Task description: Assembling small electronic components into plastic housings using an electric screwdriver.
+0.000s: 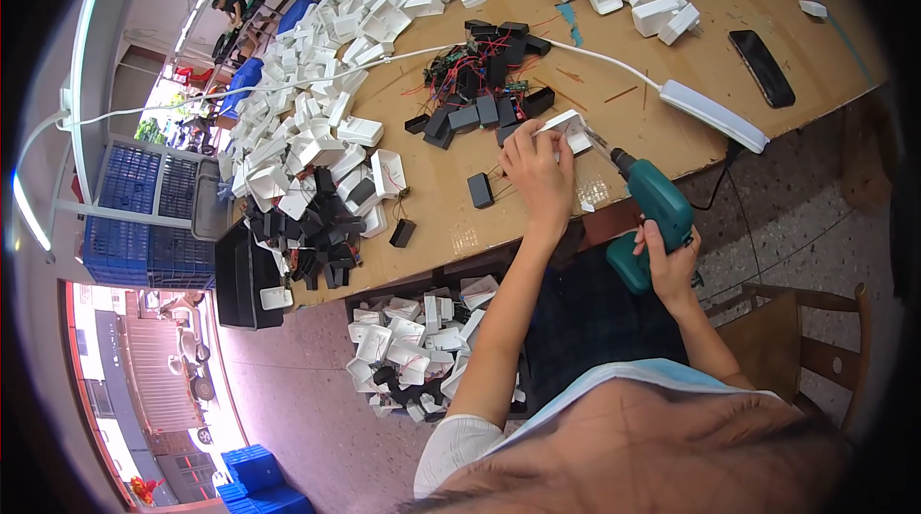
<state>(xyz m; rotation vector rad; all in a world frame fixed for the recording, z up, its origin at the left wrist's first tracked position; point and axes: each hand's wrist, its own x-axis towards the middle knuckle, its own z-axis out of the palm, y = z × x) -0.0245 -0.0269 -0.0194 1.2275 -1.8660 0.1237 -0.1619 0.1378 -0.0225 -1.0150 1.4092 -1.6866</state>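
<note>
My left hand grips a small white plastic casing near the table's front edge. A green power drill is in my right hand, its fingers wrapped round the grip. The drill's bit points at the casing; I cannot tell whether the tip touches it. Just left of my left hand lies a black box with thin wires. Beyond that hand is a heap of black boxes, red wires and small circuit boards.
Many white casings cover the table's left and far side. A white power strip, its cord crossing the table, and a dark phone lie at the right. Below the edge stands a full bin of casings. A wooden chair is at right.
</note>
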